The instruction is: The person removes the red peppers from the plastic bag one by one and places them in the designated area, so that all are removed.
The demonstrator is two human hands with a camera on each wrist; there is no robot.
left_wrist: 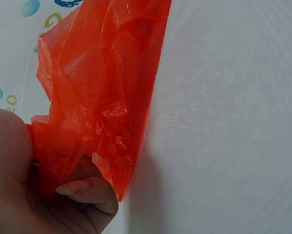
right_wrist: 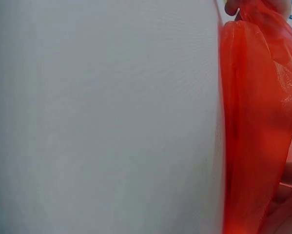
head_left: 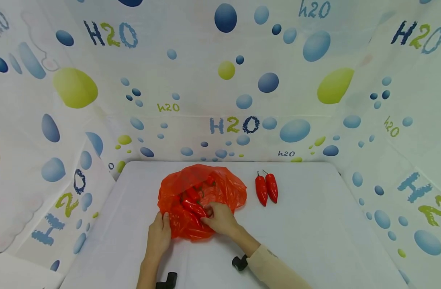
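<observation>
A translucent red plastic bag (head_left: 238, 188) lies on the table with its mouth open toward me. Inside are several glossy red chili peppers (head_left: 193, 207), some with green stems showing. My left hand (head_left: 159, 235) grips the bag's near left edge; in the left wrist view, the fingers of that hand (left_wrist: 82, 195) curl round the bunched plastic. My right hand (head_left: 222, 218) reaches over the near right side of the mouth and pinches the end of a chili pepper between thumb and fingers. The right wrist view shows mostly the bag's side (right_wrist: 255, 122), with that hand partly hidden behind it.
Two red chili peppers (head_left: 266, 188) lie side by side on the white table (head_left: 314, 224), right of the bag. A curtain (head_left: 191, 80) printed with blue and green dots hangs behind and along both sides. Black wrist devices (head_left: 239, 263) sit by each forearm.
</observation>
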